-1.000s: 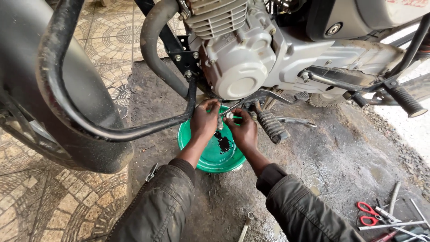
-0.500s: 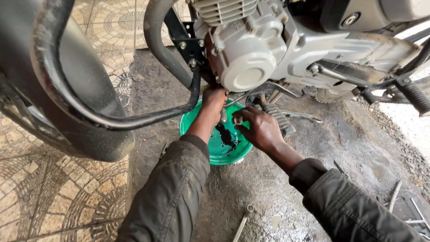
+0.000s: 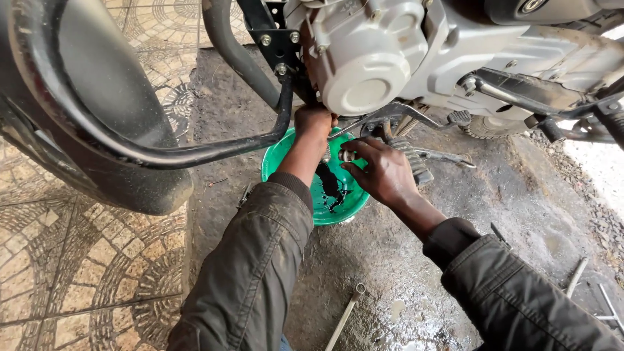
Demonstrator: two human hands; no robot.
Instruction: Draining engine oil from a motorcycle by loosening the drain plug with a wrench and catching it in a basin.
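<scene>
Green plastic, the basin point(image 3: 286, 166) sits on the ground right under both hands, a puddle of black oil point(image 3: 330, 188) in its bottom. Since half a second ago the view has drawn closer and the right hand point(image 3: 382, 172) has pulled back a little from the engine point(image 3: 364, 58); it now hovers over the basin's far rim, its fingers pinching a small metal bolt point(image 3: 346, 156). The left hand point(image 3: 313, 123) has stayed up under the engine's belly, fingers curled against the underside; whether it grips anything there I cannot tell, as the casing hides the fingertips. The ground is rough, oil-stained concrete point(image 3: 390, 279), wet in patches, meeting patterned paving point(image 3: 71, 273) to the left of the left arm. A spanner point(image 3: 344, 315) lies on the concrete near the elbows, and thin metal tools point(image 3: 585, 286) lie beyond the right sleeve, cut off by the frame edge. The tyre point(image 3: 78, 110) and crash bar point(image 3: 195, 153) fill the left side, only partly in view.
</scene>
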